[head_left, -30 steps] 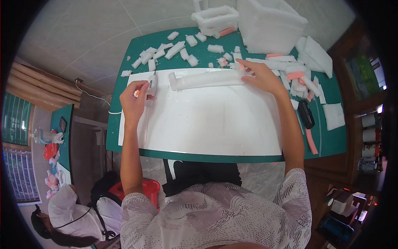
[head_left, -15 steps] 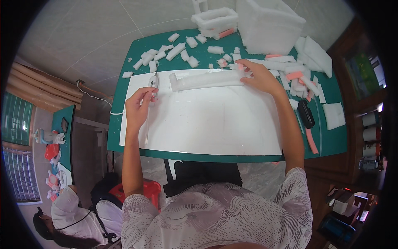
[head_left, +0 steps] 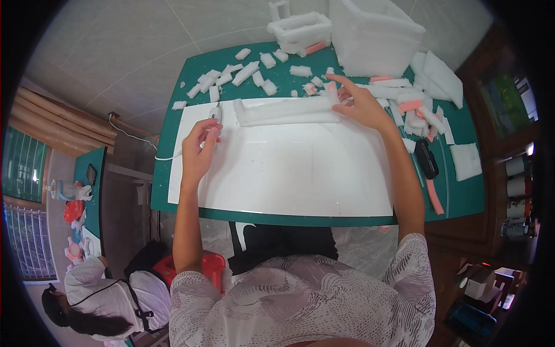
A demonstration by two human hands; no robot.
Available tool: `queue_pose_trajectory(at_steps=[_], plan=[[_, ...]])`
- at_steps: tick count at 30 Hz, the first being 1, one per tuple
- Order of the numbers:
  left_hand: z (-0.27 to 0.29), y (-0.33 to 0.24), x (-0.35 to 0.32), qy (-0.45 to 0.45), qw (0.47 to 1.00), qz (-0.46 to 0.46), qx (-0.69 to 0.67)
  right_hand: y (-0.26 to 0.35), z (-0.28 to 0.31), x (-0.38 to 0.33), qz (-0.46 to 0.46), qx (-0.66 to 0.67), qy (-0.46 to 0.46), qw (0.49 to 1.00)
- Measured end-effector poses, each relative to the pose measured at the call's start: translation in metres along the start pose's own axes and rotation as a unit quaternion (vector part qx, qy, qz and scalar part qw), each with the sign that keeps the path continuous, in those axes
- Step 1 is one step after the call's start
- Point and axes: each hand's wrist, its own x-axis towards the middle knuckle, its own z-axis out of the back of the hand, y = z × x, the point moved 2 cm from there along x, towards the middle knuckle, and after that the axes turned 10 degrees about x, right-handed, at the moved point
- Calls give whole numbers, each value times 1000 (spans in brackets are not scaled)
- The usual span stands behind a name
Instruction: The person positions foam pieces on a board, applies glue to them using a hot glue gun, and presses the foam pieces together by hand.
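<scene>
A long white foam strip (head_left: 289,114) lies along the far part of the white board, with a short upright foam piece at its left end and a pinkish piece (head_left: 332,91) at its right end. My right hand (head_left: 364,110) grips that right end, thumb on the near side and forefinger stretched past the far side. Left of the strip, my left hand (head_left: 200,141) is closed around a slim white corded hand tool (head_left: 215,114), its narrow end pointing away from me. The fingers cover the tool's lower part.
The white board (head_left: 289,173) lies on a green table (head_left: 173,139). Foam scraps (head_left: 247,72) litter the far left; white and pink offcuts (head_left: 413,118) pile up right. Foam boxes (head_left: 376,37) stand behind. A black tool (head_left: 426,159) lies right. A person (head_left: 110,295) sits lower left.
My left hand has shifted slightly right, still with the tool. My right forefinger has lifted and stretched farther away. The strip's left end has turned slightly.
</scene>
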Motion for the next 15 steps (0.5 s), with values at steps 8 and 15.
queue_pose_trajectory(at_steps=[8,15], plan=[[-1,3,-3,9,1000,7,-21,5,6,-3,2,84,-10,996],[-1,0,-5,8,999,16,-37,19,12,-4,38,217,-39,975]])
